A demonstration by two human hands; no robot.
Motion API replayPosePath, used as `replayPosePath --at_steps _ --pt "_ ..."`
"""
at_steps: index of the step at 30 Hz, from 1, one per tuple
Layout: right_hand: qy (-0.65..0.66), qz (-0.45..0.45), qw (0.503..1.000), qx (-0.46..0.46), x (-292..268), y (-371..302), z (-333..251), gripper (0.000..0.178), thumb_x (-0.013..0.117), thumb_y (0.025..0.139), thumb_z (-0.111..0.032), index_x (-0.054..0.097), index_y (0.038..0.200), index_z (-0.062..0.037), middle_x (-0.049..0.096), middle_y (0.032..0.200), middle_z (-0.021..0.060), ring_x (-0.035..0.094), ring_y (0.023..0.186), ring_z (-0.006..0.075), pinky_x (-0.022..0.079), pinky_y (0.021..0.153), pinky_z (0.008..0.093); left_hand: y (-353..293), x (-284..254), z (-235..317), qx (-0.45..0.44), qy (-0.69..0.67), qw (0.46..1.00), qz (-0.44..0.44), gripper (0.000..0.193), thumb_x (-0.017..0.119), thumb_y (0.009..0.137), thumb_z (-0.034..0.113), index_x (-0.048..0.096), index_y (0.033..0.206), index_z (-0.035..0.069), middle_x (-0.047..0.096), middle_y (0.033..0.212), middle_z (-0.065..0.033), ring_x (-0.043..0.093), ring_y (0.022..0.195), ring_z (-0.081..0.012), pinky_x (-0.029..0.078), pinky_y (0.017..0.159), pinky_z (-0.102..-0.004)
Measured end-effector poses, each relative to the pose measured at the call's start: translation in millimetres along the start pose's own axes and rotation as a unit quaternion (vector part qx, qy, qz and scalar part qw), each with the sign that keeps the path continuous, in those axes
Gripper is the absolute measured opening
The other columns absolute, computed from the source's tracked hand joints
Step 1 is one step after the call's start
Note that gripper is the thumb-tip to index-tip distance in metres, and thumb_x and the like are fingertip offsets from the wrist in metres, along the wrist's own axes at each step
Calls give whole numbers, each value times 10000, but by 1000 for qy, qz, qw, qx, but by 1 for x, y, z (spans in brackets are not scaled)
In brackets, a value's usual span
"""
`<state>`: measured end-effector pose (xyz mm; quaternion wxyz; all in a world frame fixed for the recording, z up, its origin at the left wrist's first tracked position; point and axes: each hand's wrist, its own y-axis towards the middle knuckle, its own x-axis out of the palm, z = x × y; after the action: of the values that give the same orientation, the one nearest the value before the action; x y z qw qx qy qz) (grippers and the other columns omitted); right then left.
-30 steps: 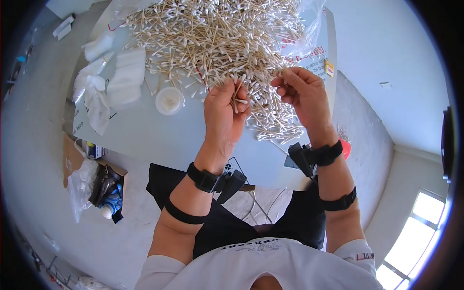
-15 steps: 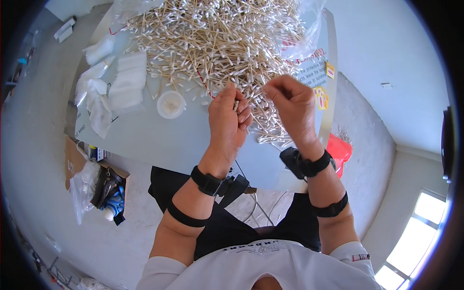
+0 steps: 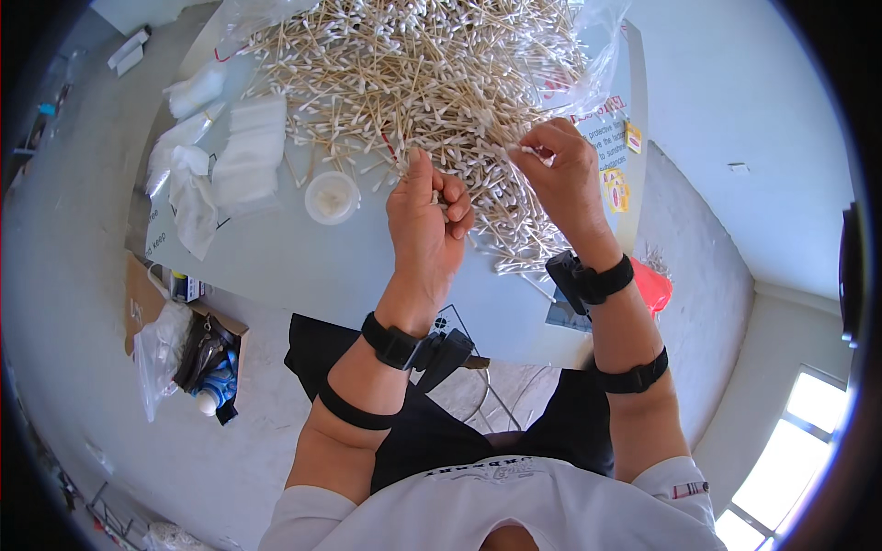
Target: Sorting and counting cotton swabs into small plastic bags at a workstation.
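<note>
Here, cotton swabs (image 3: 432, 83) heaped just beyond both hands' grip

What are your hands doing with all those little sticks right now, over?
Left hand closed on a small bunch of cotton swabs. Right hand pinching one swab at the big pile. Small round container sits nearby, not in the way.

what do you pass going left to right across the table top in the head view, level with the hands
clear plastic bags → stack of white pads → small round white tub → left hand → right hand → yellow stickers at the table's right edge
</note>
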<state>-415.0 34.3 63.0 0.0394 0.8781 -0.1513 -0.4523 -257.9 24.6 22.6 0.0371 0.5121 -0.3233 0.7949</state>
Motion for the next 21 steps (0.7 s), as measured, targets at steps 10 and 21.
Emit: replayPosePath --at_steps 10,21 --pt "11 -23 996 -85 -10 29 -20 142 680 699 -143 629 781 -38 588 749 91 554 632 221 457 586 317 -1 -3 0 29 20 999 -1 377 528 904 389 398 695 103 422 575 -12 373 445 -85 265 359 -207" --pt "-215 -158 934 -239 33 93 -31 348 713 673 -250 608 969 -99 566 1017 60 453 1088 278 357 875 430 2 1 1 28 13 999 22 380 543 891 404 408 697 106 402 550 7 351 421 -75 248 351 -206"
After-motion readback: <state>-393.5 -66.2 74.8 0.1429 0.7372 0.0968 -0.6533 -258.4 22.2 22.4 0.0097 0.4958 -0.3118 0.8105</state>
